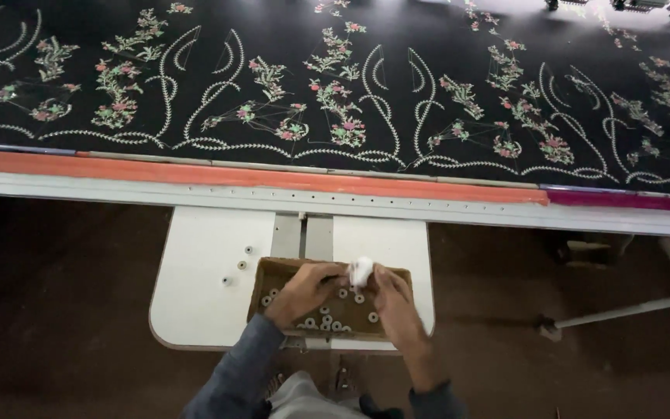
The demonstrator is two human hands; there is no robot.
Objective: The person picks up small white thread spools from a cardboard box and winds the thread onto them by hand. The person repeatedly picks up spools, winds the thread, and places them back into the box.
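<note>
Left hand [304, 291] and right hand [391, 299] meet over a shallow brown cardboard tray [273, 273] on the small white desk [203, 287]. Both grips pinch a soft white wad [361, 271], held just above the tray. Small round white bobbins [327, 318] lie scattered inside; three more [240, 264] rest on the desk. Beyond: orange rail [195, 174], then black fabric [397, 31] with floral embroidery.

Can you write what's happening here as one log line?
hands: left, right | hold: white wad | over: cardboard tray of bobbins
</note>
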